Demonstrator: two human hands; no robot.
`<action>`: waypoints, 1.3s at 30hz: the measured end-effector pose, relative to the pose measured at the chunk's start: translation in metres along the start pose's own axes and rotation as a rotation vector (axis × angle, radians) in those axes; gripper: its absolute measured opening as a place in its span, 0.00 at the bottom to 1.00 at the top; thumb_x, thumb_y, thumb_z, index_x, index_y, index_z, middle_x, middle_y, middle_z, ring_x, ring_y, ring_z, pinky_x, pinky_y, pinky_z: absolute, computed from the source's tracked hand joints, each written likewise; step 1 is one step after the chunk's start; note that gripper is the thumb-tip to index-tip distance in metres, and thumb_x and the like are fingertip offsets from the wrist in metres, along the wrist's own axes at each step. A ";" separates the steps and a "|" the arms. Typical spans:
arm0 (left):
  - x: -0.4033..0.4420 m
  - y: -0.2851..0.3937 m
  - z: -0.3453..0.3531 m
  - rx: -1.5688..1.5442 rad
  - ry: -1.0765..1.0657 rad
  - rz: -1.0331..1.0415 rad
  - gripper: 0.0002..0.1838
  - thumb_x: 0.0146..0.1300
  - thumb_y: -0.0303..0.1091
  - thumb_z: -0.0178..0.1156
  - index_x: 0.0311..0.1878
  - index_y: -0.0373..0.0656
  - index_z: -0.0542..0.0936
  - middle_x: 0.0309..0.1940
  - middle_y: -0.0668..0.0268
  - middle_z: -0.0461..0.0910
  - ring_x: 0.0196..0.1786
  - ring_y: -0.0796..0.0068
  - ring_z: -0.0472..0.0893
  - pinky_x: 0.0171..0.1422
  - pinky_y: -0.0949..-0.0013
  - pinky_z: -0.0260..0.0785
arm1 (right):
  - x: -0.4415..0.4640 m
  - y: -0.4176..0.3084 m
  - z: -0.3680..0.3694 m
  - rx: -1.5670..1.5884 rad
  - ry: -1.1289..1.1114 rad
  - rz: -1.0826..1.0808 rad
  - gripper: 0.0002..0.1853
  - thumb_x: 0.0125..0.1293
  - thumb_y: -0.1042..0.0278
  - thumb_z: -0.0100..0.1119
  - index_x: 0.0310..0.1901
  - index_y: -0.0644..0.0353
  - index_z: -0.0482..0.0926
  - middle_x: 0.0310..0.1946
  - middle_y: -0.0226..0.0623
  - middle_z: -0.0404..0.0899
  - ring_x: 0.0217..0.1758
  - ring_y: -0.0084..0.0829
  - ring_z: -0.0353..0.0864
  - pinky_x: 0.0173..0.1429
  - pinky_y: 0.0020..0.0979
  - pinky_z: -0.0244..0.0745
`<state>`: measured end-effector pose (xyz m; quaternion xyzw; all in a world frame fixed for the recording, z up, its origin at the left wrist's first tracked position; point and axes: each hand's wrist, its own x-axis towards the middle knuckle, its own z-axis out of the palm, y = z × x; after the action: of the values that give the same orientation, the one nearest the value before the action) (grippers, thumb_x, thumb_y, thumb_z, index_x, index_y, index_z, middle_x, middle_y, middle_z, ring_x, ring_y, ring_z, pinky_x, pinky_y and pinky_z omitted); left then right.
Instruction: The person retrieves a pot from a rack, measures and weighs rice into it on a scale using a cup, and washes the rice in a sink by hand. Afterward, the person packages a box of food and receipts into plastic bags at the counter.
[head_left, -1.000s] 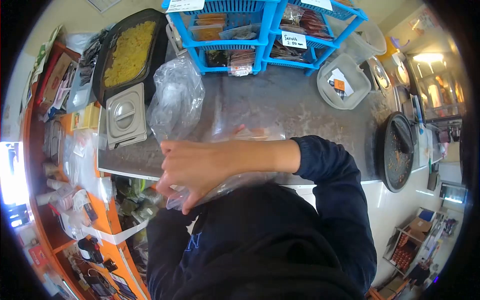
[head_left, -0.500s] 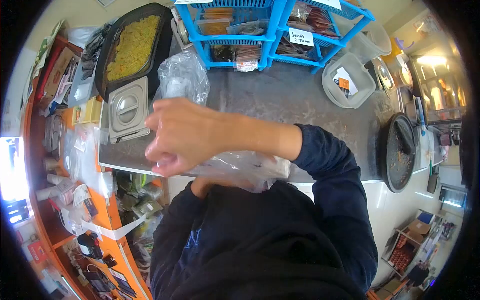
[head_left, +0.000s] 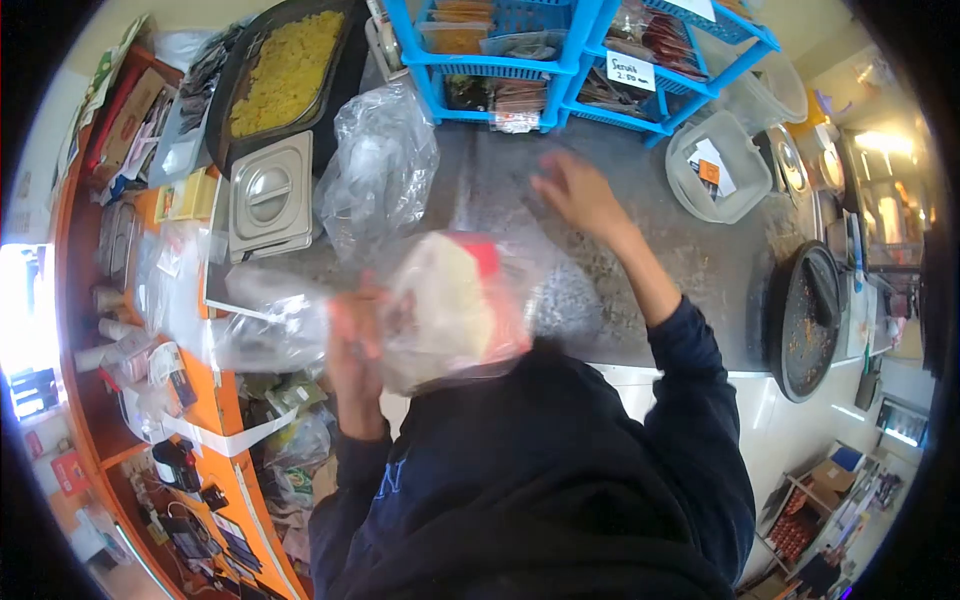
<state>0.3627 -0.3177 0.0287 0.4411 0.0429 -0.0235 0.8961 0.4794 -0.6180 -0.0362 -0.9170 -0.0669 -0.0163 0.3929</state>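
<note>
A clear plastic bag with a cream-and-red package (head_left: 455,310) inside hangs in front of my body, smeared by motion. My left hand (head_left: 355,335) is closed on the gathered neck of this bag at its left side, and loose clear plastic (head_left: 270,325) trails leftward from the grip. My right hand (head_left: 582,197) is raised over the dark counter, apart from the bag. Its fingers look loosely spread and nothing shows in them, though they are somewhat blurred. Another crumpled clear plastic bag (head_left: 380,165) lies on the counter beyond my left hand.
A lidded steel container (head_left: 270,197) and a tray of yellow food (head_left: 290,75) stand at the left. Blue stacked baskets (head_left: 570,70) with packets are at the back. A plastic tub (head_left: 725,195) and a stone mortar (head_left: 805,330) sit at the right of the counter (head_left: 690,270).
My right hand has gone from the left, across the bag, to the right over the counter. The bagged package has swung up into view, with my left hand now visible at its left.
</note>
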 end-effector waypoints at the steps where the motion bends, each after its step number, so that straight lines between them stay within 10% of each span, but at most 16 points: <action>1: 0.001 0.007 -0.007 -0.015 -0.005 0.067 0.20 0.70 0.45 0.36 0.25 0.45 0.65 0.19 0.64 0.66 0.44 0.71 0.70 0.70 0.62 0.47 | -0.024 0.014 0.012 -0.055 -0.090 0.093 0.24 0.56 0.51 0.58 0.46 0.62 0.72 0.38 0.48 0.75 0.40 0.44 0.76 0.42 0.39 0.70; 10: -0.018 0.050 -0.032 -0.420 -0.064 0.221 0.22 0.72 0.43 0.30 0.20 0.50 0.59 0.06 0.76 0.53 0.22 0.83 0.58 0.38 0.80 0.57 | -0.080 -0.004 0.079 -0.116 -0.059 0.060 0.25 0.41 0.58 0.70 0.41 0.60 0.74 0.37 0.41 0.70 0.44 0.41 0.68 0.47 0.39 0.65; 19: -0.057 0.040 -0.030 0.694 0.505 0.460 0.23 0.69 0.47 0.40 0.18 0.48 0.57 0.13 0.73 0.54 0.23 0.80 0.58 0.32 0.79 0.51 | -0.056 -0.036 0.084 0.348 -0.319 0.113 0.10 0.48 0.69 0.66 0.31 0.61 0.76 0.26 0.38 0.78 0.26 0.33 0.76 0.33 0.31 0.70; 34: -0.148 0.133 -0.199 0.614 0.915 0.565 0.17 0.69 0.42 0.41 0.25 0.45 0.59 0.18 0.71 0.57 0.23 0.80 0.59 0.31 0.78 0.56 | 0.062 -0.311 0.351 -0.016 -0.283 -0.961 0.05 0.51 0.68 0.57 0.31 0.56 0.76 0.34 0.34 0.72 0.44 0.37 0.69 0.47 0.36 0.63; 39: -0.163 0.175 -0.257 0.519 0.945 0.451 0.13 0.68 0.39 0.43 0.28 0.44 0.61 0.21 0.70 0.60 0.24 0.82 0.59 0.31 0.78 0.58 | 0.130 -0.344 0.442 -0.192 -0.201 -0.748 0.08 0.51 0.72 0.56 0.35 0.57 0.76 0.35 0.39 0.71 0.39 0.42 0.71 0.41 0.38 0.68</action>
<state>0.1997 -0.0065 0.0264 0.6071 0.3358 0.3572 0.6254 0.5515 -0.0492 -0.0835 -0.8589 -0.4325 -0.0748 0.2640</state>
